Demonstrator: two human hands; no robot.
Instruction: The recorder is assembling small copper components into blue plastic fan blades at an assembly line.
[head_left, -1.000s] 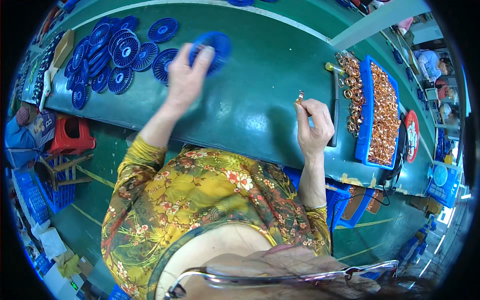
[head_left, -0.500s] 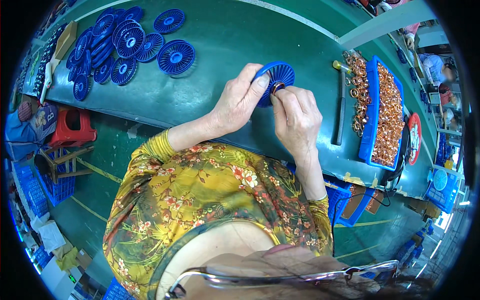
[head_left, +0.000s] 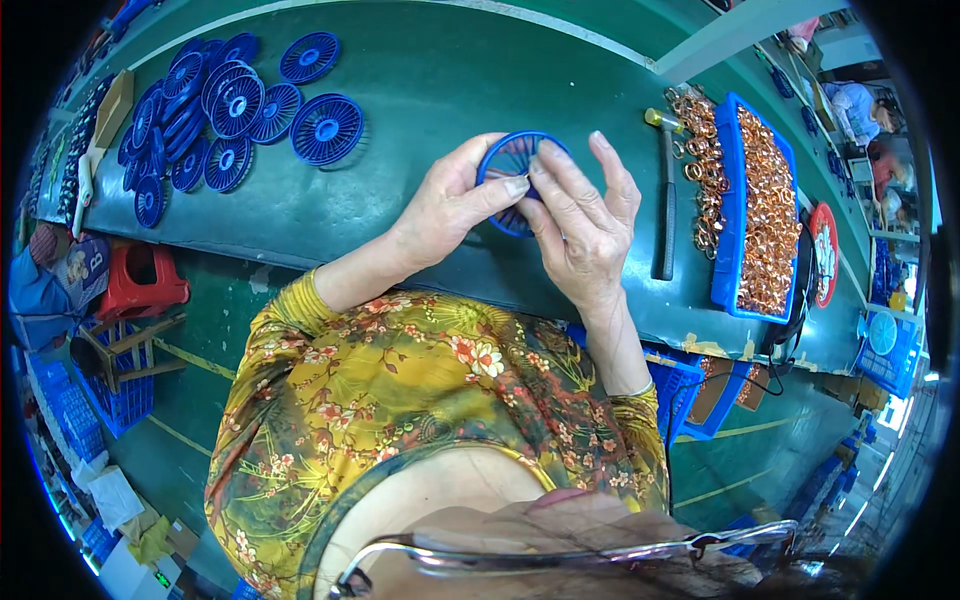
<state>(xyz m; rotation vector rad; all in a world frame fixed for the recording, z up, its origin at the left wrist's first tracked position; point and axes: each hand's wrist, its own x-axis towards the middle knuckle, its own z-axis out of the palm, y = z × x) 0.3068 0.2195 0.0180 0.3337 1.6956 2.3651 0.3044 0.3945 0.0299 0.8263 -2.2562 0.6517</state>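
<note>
Above the near edge of the green table, a round blue spoked plastic disc [head_left: 508,225] is held up on its edge. My left hand [head_left: 452,203] grips it from the left, thumb laid across the spokes towards the hub. My right hand [head_left: 588,222] is on its right side, thumb and fingertips closed at the middle, with one finger lifted away. The fingers cover the hub, so the copper ring seen there earlier is hidden. Several similar blue discs [head_left: 326,130] lie in a loose heap at the far left of the table.
At right a blue tray [head_left: 733,200] holds many copper rings [head_left: 768,220]. More loose rings [head_left: 708,170] lie beside it, next to a hammer [head_left: 667,215] with a yellow head. A red round dish [head_left: 824,255] sits beyond the tray. A red stool [head_left: 150,280] stands at left.
The disc has shifted left and turned to face me more. My right fingers have gone from pinching a copper ring at the hub to lying over the hub, one finger raised.
</note>
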